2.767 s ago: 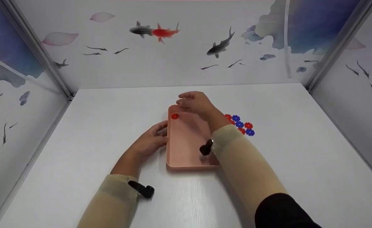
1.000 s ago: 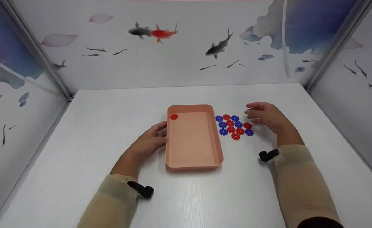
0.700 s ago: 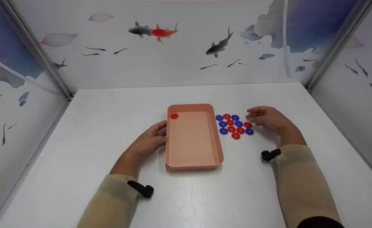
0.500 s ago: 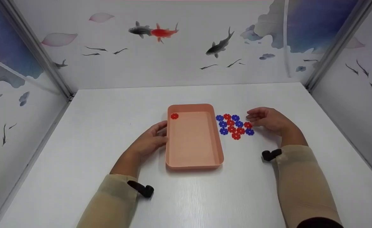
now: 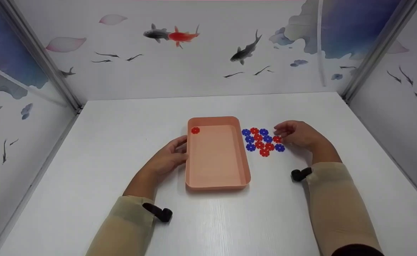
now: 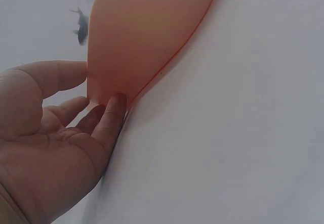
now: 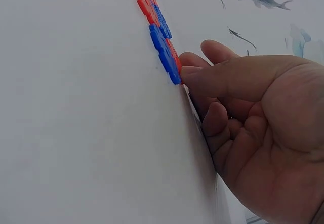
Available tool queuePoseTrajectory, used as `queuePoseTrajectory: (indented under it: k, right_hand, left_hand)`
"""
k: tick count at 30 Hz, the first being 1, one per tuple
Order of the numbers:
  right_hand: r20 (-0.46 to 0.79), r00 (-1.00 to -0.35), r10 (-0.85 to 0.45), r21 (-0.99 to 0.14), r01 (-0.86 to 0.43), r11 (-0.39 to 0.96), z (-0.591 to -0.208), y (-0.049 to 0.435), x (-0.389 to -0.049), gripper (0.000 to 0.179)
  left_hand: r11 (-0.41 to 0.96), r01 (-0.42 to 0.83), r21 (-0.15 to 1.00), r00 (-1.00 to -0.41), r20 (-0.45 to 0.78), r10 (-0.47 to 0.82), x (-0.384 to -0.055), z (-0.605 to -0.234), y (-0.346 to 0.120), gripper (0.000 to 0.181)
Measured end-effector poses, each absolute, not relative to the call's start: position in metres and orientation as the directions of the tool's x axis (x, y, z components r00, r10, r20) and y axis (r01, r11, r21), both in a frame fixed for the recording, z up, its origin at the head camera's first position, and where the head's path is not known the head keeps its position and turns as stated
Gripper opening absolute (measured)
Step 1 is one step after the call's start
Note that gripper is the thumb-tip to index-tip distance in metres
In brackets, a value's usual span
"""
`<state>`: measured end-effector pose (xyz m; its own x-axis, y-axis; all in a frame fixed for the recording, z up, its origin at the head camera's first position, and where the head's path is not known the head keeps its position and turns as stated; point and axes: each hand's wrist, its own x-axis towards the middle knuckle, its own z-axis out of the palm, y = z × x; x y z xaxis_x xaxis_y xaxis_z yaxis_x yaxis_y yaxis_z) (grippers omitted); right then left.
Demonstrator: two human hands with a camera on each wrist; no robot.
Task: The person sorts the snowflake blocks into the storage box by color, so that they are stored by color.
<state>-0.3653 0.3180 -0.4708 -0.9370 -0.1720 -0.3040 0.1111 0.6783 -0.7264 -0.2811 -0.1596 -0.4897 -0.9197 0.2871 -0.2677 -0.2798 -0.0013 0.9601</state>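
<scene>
A shallow pink tray (image 5: 215, 156) lies in the middle of the white table. My left hand (image 5: 167, 158) rests against its left wall, the thumb and fingertips touching the outside, as the left wrist view shows of the tray wall (image 6: 136, 42). One red snowflake disc (image 5: 195, 130) lies inside near the far left corner. To the right of the tray is a flat cluster of red and blue snowflake discs (image 5: 259, 145). My right hand (image 5: 297, 135) pinches the outer red snowflake disc (image 5: 277, 139) by its edge; a blue disc (image 7: 164, 54) partly hides it in the right wrist view.
White panels painted with fish and leaves close in the table (image 5: 116, 128) at the back and both sides. A black wrist camera (image 5: 160, 213) sticks out from the left sleeve, another black wrist camera (image 5: 301, 174) from the right.
My right hand has moved from over the tray's far end to the cluster's right side, then lowered and brought its thumb and finger onto the red disc. My left hand stays put.
</scene>
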Motion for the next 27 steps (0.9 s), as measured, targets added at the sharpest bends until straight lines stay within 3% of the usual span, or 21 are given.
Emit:
queuePoseTrajectory:
  k: [16,27]
  right_hand:
    - [-0.314,-0.942,-0.115,-0.665,0.132,0.735,-0.4668,0.3138,-0.3636,0.05]
    - [-0.321,-0.944,-0.077,-0.642,0.157,0.751,-0.4646,0.3144,-0.3642,0.034]
  left_hand:
    - [0.037,-0.309,0.95,-0.917,-0.308,0.253,-0.279,-0.4858,-0.1587,0.077]
    - [0.005,-0.27,0.963,-0.917,-0.258,0.304,-0.2784,-0.4866,-0.1603,0.078]
